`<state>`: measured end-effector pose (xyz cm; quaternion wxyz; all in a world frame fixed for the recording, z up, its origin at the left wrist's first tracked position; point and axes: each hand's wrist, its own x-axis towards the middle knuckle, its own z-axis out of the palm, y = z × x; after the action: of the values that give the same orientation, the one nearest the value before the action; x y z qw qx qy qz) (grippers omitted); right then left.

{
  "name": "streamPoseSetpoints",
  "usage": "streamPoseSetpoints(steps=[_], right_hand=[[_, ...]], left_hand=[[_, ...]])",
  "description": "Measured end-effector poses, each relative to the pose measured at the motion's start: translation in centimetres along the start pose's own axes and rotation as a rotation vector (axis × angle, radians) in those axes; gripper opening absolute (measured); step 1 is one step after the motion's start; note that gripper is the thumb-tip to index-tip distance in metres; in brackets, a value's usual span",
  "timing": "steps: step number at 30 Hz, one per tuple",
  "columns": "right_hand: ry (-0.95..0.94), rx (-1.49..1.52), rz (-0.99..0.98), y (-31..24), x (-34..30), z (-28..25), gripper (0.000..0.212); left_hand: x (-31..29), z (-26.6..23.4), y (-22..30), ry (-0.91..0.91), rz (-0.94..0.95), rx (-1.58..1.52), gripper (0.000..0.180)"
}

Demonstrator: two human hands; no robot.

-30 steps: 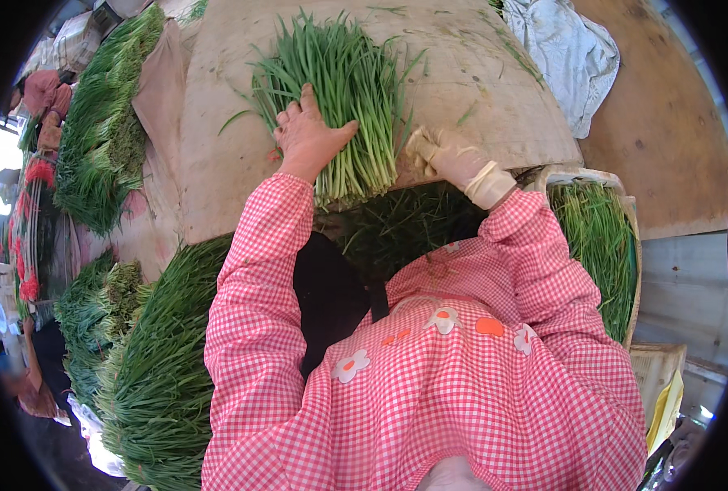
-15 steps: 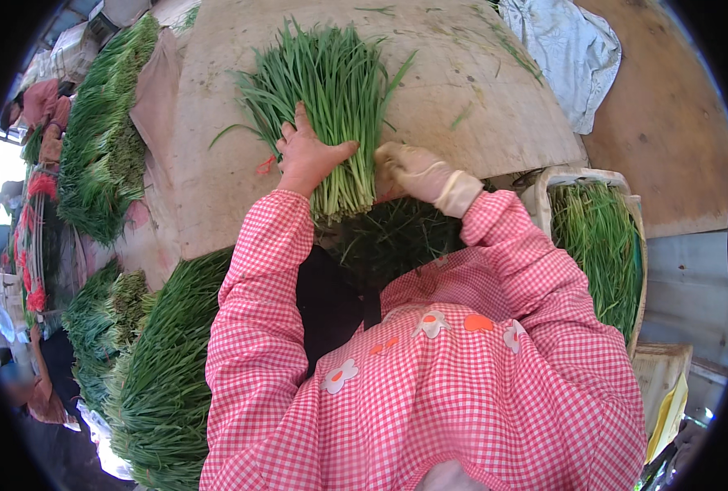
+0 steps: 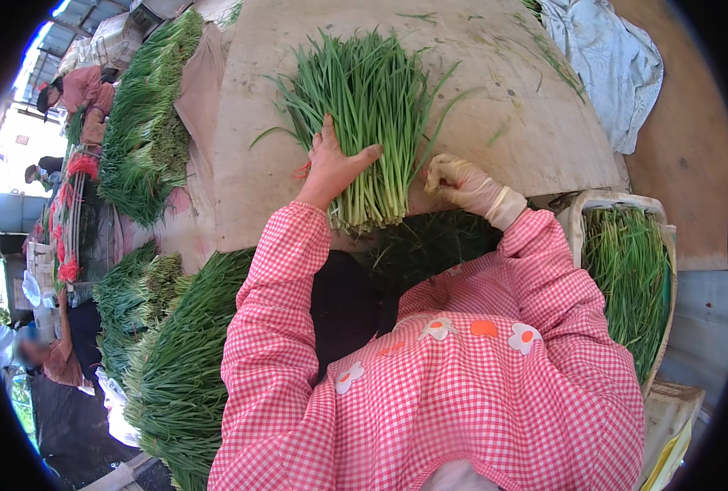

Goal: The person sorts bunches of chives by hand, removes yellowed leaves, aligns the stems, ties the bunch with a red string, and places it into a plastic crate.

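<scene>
Green bunch (image 3: 380, 114): laid on the wooden surface (image 3: 544, 143) – at its near edge.
Left hand (image 3: 335, 169): spread over the bunch.
Right hand (image 3: 467, 188): gloved, curled beside the bunch – its grip cannot be told.

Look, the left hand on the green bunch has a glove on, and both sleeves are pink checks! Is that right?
Not quite: the left hand is bare. The head view shows the glove on the right hand instead. The left hand is indeed on the green bunch, and both sleeves are pink checks.
</scene>
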<state>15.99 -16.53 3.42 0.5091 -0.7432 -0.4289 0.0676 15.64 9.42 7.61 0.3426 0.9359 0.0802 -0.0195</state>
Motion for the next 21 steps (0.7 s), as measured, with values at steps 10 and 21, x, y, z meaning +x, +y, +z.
streamPoseSetpoints(steps=[10, 21], right_hand=[[0.366, 0.245, 0.167, -1.1, 2.0, 0.3, 0.021], [0.135, -0.539, 0.343, -6.9, 7.1, 4.2, 0.04]], left_hand=[[-1.1, -1.5, -1.2, 0.15, 0.148, -0.37, 0.086], [-1.8, -0.1, -1.2, 0.123, 0.152, -0.603, 0.061]])
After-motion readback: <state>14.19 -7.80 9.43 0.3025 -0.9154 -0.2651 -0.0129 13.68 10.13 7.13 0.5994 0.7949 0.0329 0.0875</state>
